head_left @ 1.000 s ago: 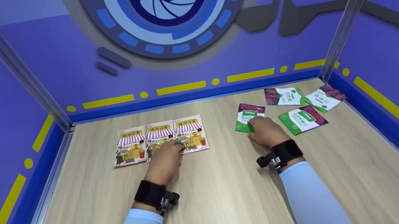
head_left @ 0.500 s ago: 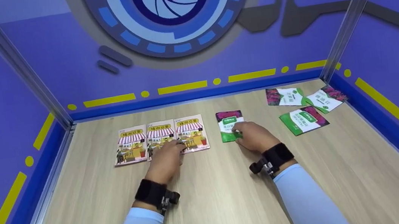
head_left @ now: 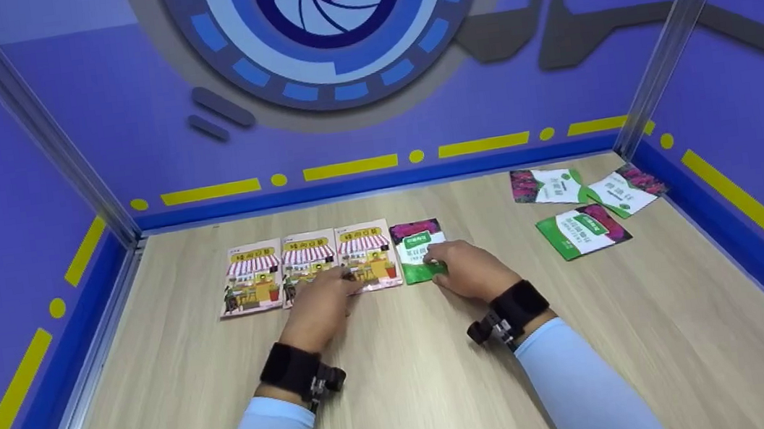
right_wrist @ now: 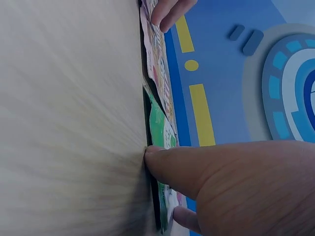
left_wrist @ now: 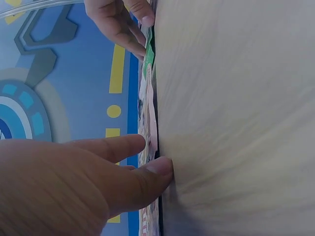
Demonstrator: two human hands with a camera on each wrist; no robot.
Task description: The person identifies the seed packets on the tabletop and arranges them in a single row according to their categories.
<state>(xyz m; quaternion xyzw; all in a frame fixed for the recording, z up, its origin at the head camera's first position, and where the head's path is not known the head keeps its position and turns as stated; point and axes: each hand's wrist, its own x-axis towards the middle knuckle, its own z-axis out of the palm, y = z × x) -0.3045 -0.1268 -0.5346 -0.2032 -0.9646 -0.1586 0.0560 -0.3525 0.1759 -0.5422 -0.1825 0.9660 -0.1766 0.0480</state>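
Three pink packets printed with a striped-awning shop lie side by side: the left one [head_left: 249,277], the middle one [head_left: 305,257] and the right one [head_left: 367,256]. My left hand [head_left: 319,308] rests at the lower edges of the middle and right ones, its index finger [left_wrist: 123,146] and thumb [left_wrist: 157,169] fairly straight. Against the right pink packet stands the edge of a green-and-white seed packet [head_left: 414,240] with magenta flowers. My right hand [head_left: 473,270] pinches it, the thumb [right_wrist: 162,160] at its lower edge and fingers on top. Part of its face is hidden by those fingers.
At the far right of the wooden table [head_left: 403,387] lie three more seed packets: one near the back [head_left: 550,185], one turned askew [head_left: 623,190] touching it, and one in front [head_left: 583,230]. Blue-purple walls [head_left: 372,135] enclose the back and sides.
My right hand has slid the green-and-white seed packet left across the table, straightening it, until it lies against the right pink packet. My left hand has stayed in place.
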